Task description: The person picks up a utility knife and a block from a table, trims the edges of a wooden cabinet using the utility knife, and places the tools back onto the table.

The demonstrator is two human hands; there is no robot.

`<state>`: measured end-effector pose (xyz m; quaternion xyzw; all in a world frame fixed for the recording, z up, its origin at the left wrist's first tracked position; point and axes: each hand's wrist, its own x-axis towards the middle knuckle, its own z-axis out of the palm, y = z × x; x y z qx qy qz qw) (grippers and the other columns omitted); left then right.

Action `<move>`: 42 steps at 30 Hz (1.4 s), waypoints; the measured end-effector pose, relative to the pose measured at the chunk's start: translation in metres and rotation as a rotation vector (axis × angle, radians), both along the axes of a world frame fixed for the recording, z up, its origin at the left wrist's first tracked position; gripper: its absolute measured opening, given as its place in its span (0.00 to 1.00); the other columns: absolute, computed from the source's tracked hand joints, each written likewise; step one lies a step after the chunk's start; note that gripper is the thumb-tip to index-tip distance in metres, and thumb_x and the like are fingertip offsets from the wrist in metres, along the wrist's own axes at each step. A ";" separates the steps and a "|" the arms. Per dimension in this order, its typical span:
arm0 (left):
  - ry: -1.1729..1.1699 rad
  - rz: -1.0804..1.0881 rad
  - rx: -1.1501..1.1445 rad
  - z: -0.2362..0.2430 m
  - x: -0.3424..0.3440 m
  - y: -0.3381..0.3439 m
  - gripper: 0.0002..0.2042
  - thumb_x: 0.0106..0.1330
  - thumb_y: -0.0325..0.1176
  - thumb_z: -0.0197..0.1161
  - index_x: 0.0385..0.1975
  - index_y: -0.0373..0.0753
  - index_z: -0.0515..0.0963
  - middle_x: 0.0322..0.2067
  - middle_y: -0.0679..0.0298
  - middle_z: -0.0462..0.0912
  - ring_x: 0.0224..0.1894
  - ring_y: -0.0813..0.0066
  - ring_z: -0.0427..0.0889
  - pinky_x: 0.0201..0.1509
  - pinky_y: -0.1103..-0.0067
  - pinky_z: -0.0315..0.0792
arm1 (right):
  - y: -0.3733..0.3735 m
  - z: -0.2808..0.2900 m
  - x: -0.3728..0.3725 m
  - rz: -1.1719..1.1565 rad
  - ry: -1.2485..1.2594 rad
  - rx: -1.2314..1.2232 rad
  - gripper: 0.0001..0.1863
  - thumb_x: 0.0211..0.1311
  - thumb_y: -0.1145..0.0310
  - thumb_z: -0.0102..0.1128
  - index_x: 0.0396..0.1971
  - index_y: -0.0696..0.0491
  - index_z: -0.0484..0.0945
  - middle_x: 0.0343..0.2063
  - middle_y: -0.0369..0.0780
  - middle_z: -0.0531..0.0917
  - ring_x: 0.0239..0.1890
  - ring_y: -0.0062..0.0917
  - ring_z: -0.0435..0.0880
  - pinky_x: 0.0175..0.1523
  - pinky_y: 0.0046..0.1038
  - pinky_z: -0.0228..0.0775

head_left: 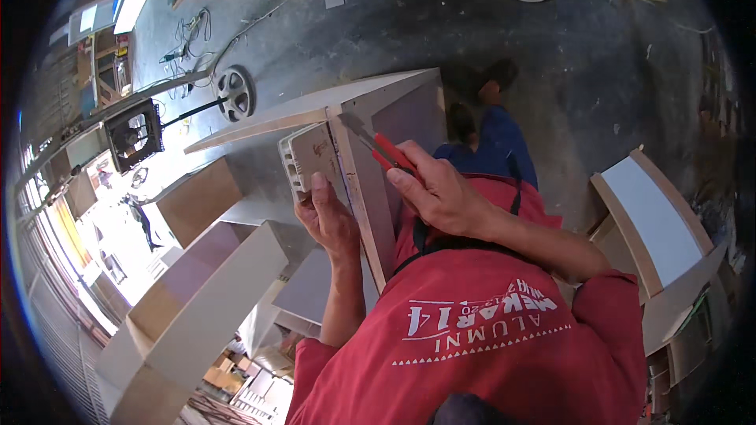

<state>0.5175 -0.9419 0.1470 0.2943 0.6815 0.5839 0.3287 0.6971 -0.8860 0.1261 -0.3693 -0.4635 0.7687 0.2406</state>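
Standing fan [134, 135] on the floor far left, grey laminated panels [213, 299] stacked lower left. Left hand [327, 216] clamped on a small grey block [309, 159] (ridged on its left edge), pressed against the upright plywood panel [370, 197]. Right hand [441, 193] gripped around a red-handled utility knife [378, 145], blade at the panel's top edge. White-faced board [657, 220] at right.
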 end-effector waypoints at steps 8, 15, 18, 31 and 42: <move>0.001 0.100 -0.005 0.003 0.004 0.000 0.14 0.72 0.33 0.57 0.51 0.30 0.76 0.43 0.62 0.80 0.44 0.79 0.76 0.50 0.81 0.68 | -0.005 -0.007 -0.011 0.016 0.018 0.036 0.14 0.75 0.62 0.50 0.43 0.59 0.65 0.22 0.62 0.77 0.32 0.61 0.80 0.33 0.51 0.67; 0.252 0.079 -0.207 -0.006 -0.014 -0.019 0.16 0.73 0.40 0.53 0.48 0.34 0.76 0.43 0.62 0.79 0.45 0.76 0.75 0.51 0.78 0.68 | -0.003 -0.007 -0.015 0.006 0.043 0.025 0.15 0.75 0.62 0.50 0.42 0.60 0.64 0.23 0.62 0.78 0.35 0.63 0.79 0.34 0.52 0.66; -0.054 0.033 0.057 -0.006 -0.016 -0.015 0.18 0.72 0.44 0.52 0.48 0.34 0.76 0.45 0.60 0.79 0.48 0.73 0.76 0.53 0.76 0.68 | -0.003 -0.006 -0.016 0.000 0.047 0.033 0.15 0.75 0.62 0.50 0.42 0.61 0.63 0.23 0.62 0.78 0.35 0.64 0.79 0.34 0.52 0.66; -0.085 0.007 0.051 -0.005 -0.020 -0.017 0.20 0.75 0.44 0.50 0.53 0.32 0.74 0.51 0.56 0.79 0.56 0.64 0.77 0.61 0.68 0.69 | -0.022 -0.012 -0.032 0.006 0.014 0.207 0.17 0.73 0.65 0.51 0.46 0.65 0.61 0.21 0.63 0.78 0.30 0.63 0.80 0.30 0.53 0.69; -0.170 0.049 0.121 -0.004 -0.020 -0.014 0.20 0.75 0.43 0.51 0.55 0.31 0.74 0.49 0.57 0.80 0.53 0.69 0.78 0.58 0.74 0.70 | -0.032 0.005 -0.007 0.052 0.047 0.045 0.15 0.74 0.66 0.52 0.46 0.62 0.63 0.16 0.55 0.76 0.21 0.53 0.80 0.25 0.45 0.66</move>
